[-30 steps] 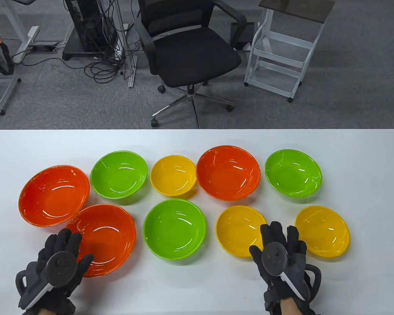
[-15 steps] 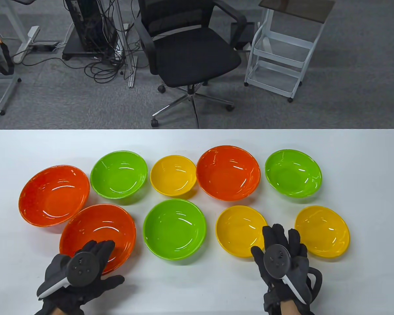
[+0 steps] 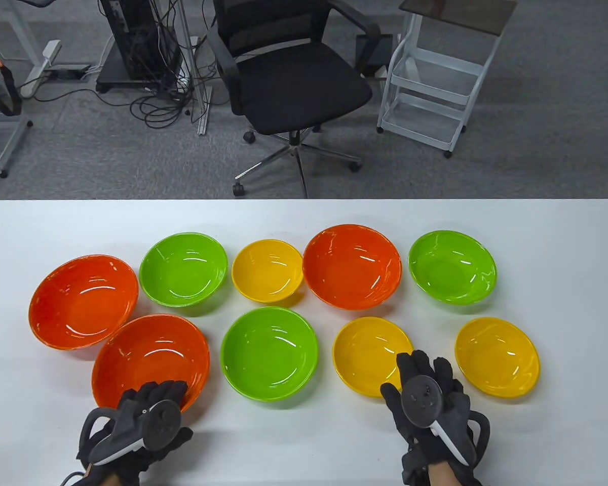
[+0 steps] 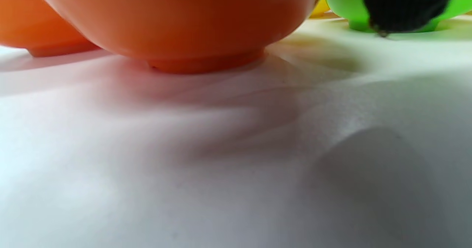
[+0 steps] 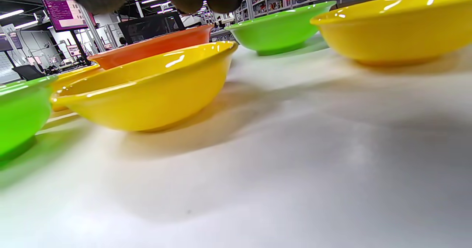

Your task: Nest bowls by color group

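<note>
Nine bowls stand apart on the white table. Orange bowls are at far left, front left and back centre. Green bowls are at back left, front centre and back right. Yellow bowls are at back centre, front right and far right. My left hand is at the front orange bowl's near rim, thumb apart on the table side. The left wrist view shows that bowl standing on the table. My right hand lies open at the front yellow bowl's near right edge.
An office chair and a white cart stand on the floor beyond the table's far edge. Bare table runs along the near edge between and beside my hands.
My left hand has moved right and back, from the front orange bowl's left side to its near rim. My right hand has shifted slightly left. No bowl has moved.
</note>
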A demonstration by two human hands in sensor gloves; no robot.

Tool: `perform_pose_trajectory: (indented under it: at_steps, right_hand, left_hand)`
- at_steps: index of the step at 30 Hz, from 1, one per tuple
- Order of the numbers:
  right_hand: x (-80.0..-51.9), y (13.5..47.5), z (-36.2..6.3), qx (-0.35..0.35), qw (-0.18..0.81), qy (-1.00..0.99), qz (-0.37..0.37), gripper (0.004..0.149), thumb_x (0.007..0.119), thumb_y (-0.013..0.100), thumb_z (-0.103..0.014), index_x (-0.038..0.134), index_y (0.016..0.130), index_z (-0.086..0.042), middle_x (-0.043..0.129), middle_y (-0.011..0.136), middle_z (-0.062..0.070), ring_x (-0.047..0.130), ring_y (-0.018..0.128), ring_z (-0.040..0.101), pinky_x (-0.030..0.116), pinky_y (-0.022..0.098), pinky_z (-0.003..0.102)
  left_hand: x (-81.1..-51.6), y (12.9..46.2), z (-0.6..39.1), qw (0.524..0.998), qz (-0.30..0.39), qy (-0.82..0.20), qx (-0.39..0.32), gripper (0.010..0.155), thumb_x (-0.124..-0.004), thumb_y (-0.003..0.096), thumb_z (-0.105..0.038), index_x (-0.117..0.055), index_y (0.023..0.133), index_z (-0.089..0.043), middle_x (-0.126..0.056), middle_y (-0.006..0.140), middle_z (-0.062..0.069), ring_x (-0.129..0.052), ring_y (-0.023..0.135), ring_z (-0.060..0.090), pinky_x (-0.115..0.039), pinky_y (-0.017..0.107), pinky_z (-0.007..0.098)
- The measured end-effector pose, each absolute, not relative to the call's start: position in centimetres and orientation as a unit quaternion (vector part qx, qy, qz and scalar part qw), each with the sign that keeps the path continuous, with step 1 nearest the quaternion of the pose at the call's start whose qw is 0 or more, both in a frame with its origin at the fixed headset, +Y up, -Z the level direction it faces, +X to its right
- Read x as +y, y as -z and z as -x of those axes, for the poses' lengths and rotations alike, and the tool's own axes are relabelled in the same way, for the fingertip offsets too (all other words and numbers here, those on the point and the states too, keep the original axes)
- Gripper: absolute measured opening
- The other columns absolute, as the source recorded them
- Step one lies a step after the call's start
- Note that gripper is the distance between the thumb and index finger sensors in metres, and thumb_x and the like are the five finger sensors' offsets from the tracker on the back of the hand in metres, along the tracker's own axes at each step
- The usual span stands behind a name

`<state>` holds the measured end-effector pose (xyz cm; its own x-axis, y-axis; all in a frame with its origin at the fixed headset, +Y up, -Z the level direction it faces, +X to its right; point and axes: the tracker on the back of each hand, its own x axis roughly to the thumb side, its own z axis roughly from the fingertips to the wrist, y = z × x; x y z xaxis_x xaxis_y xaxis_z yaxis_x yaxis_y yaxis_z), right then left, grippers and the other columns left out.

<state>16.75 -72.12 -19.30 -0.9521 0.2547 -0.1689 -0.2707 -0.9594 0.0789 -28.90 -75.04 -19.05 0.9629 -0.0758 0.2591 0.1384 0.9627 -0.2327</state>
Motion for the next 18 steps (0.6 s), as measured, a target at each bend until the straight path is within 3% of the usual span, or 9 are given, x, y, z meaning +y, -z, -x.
perform_pose_trajectory:
  at_steps: [2, 5, 11, 18]
  right_hand:
    - [-72.1, 19.3, -16.9, 0.051, 0.14, -0.986, 0.081, 0.068, 0.06, 0.054, -0.058, 0.042, 0.112, -0.027, 0.038, 0.122, 0.003, 0.035, 0.112, 0.045, 0.041, 0.079, 0.065]
    - [-72.1, 19.3, -17.0, 0.051, 0.142, -0.985, 0.084, 0.067, 0.06, 0.054, -0.058, 0.044, 0.111, -0.027, 0.039, 0.122, 0.003, 0.036, 0.112, 0.045, 0.042, 0.079, 0.064]
    - [-72.1, 19.2, -17.1, 0.052, 0.149, -0.983, 0.092, 0.066, 0.06, 0.054, -0.057, 0.045, 0.111, -0.027, 0.04, 0.121, 0.003, 0.037, 0.112, 0.045, 0.043, 0.079, 0.064]
    - [-72.2, 19.2, -17.2, 0.05, 0.155, -0.982, 0.094, 0.066, 0.06, 0.054, -0.057, 0.045, 0.111, -0.027, 0.04, 0.121, 0.003, 0.037, 0.112, 0.045, 0.043, 0.079, 0.064]
  left_hand:
    - [-74.9, 18.9, 29.0, 0.986, 0.102, 0.063, -0.119, 0.061, -0.068, 0.0488, -0.049, -0.058, 0.106, -0.029, -0.072, 0.113, 0.003, -0.079, 0.106, 0.034, -0.066, 0.078, 0.062]
    - [-74.7, 18.8, 28.9, 0.986, 0.084, 0.07, -0.126, 0.054, -0.068, 0.0492, -0.047, -0.067, 0.101, -0.031, -0.081, 0.107, 0.001, -0.087, 0.1, 0.03, -0.071, 0.077, 0.059]
    - [-73.2, 18.3, 28.7, 0.986, 0.032, 0.092, -0.135, 0.047, -0.073, 0.0487, -0.042, -0.077, 0.093, -0.028, -0.096, 0.091, 0.0, -0.104, 0.082, 0.023, -0.086, 0.066, 0.047]
    - [-70.4, 18.0, 29.7, 0.989, 0.023, 0.039, -0.141, 0.045, -0.075, 0.0476, -0.042, -0.082, 0.089, -0.024, -0.104, 0.08, 0.0, -0.111, 0.069, 0.02, -0.093, 0.056, 0.043]
